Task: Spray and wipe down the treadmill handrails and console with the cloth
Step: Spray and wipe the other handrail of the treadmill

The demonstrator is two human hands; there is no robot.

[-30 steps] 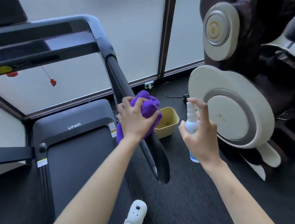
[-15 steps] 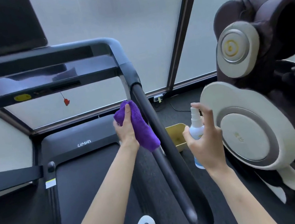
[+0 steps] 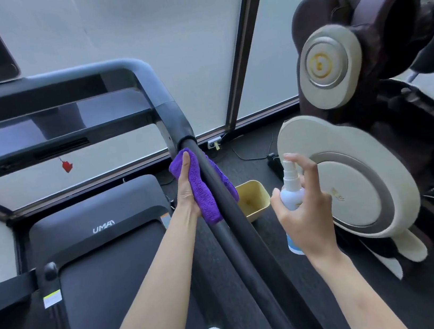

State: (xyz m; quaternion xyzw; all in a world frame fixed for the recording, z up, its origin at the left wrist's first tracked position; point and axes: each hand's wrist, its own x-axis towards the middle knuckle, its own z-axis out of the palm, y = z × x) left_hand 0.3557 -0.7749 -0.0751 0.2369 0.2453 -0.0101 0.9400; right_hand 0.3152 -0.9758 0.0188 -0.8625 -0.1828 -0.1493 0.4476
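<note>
wiping with my left hand [image 3: 186, 193] pressing the purple cloth [image 3: 204, 194] around the right handrail [image 3: 234, 217], right hand [image 3: 305, 213] gripping the spray bottle [image 3: 291, 195] beside it. loose cloth could slide off, honestly.

"UMA" on treadmill hood [image 3: 96, 209]
</note>
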